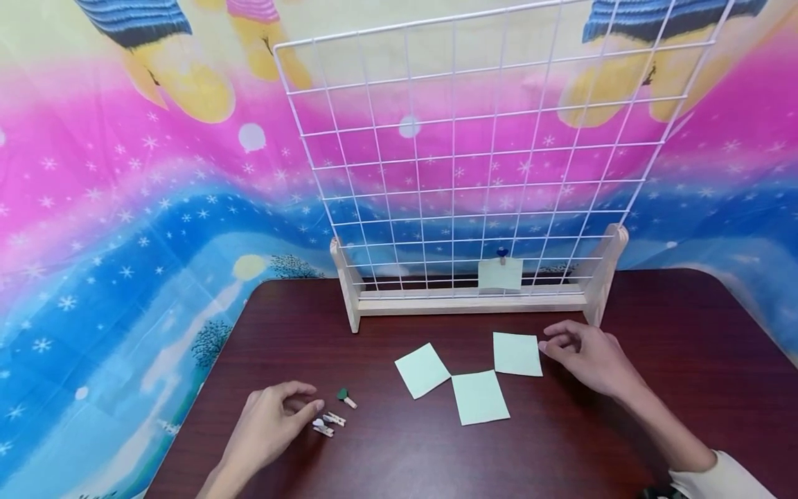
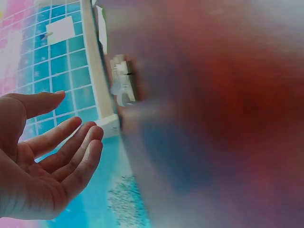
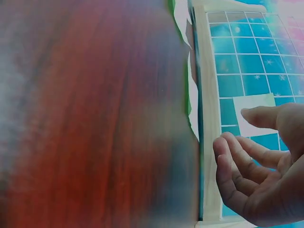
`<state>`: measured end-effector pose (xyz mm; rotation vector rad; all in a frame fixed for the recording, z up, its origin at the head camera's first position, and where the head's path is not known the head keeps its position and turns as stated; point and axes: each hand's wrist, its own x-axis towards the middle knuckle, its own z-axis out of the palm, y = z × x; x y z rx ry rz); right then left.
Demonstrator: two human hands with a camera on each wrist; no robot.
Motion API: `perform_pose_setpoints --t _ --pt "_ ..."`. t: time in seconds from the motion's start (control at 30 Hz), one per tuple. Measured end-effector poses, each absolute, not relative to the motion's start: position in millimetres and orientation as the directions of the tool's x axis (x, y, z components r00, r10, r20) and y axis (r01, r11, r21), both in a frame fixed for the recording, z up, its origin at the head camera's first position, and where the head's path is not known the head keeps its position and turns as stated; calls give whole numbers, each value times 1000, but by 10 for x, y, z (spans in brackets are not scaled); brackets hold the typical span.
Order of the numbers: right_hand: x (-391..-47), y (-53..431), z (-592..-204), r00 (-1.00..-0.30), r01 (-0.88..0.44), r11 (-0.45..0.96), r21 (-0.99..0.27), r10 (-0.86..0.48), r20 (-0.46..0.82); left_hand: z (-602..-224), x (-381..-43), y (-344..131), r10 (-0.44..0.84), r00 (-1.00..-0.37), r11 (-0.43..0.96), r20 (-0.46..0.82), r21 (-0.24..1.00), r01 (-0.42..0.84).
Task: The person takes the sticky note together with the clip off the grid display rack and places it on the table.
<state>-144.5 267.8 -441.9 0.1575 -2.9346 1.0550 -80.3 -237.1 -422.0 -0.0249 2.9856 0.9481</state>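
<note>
My left hand (image 1: 269, 419) hovers at the left of the table with loosely bent fingers and nothing in them. Right by its fingertips lie three small clothespins: a green-topped clothespin (image 1: 347, 398), a dark-topped clothespin (image 1: 334, 418) and a white-topped clothespin (image 1: 323, 428). Over on the right, my right hand (image 1: 592, 357), its fingers relaxed and holding nothing, is beside the right edge of a pale green paper square (image 1: 519, 354). Two more squares, a middle paper square (image 1: 481, 398) and a left paper square (image 1: 422, 371), lie on the table, corners meeting.
A white wire grid (image 1: 436, 173) stands in a wooden base (image 1: 467, 303) at the table's back. One paper note (image 1: 501, 275) hangs low on it under a dark blue heart clothespin (image 1: 502, 255). Behind it hangs a colourful printed cloth (image 1: 156, 208). The table (image 1: 399, 457) is dark reddish wood.
</note>
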Motion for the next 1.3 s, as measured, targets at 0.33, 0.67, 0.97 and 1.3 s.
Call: perform_pose_setpoints --t 0.33,0.67,0.97,1.3 --pt "-1576 2655 -4378 -992 -123 725 -678 -91 83 -4010 -1078 -2111 112 -984 837 139 520 169" --pt "-1715 2641 -4358 -984 -176 704 -688 -108 141 -3968 -1370 -1861 243 -945 807 221 494 323" --pt "-1817 2627 -4352 -980 -193 709 -678 -100 174 -3891 -1625 -1625 323 -906 733 272 534 421" --pt "-1896 2624 -4377 -977 -199 705 -681 -88 194 -3851 -1851 -1378 380 -867 685 323 532 498"
